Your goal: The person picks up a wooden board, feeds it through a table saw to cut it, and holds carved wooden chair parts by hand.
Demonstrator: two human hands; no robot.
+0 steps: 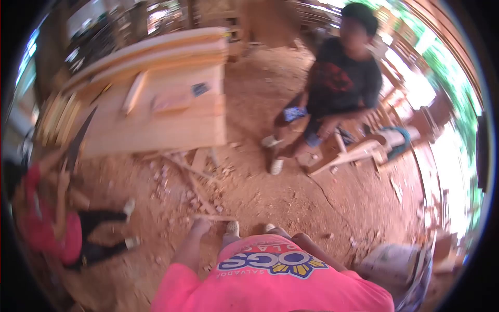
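My left hand (200, 226) hangs low in front of my pink shirt (270, 275), its fingers smeared by motion. A thin wood strip (215, 218) shows just beyond it; whether the hand touches it is unclear. My right hand (300, 238) is by my right thigh, small and blurred, with its fingers not distinguishable. Nothing can be made out in it. My shoes (233, 228) stand on ground scattered with wood chips.
A wide wooden workbench (176, 125) with planks stands ahead left. At far left a person in pink (57, 229) holds a handsaw (80, 140). A person in black (340, 78) sits ahead right beside a wooden frame (348, 153). A sack (390, 265) lies at lower right.
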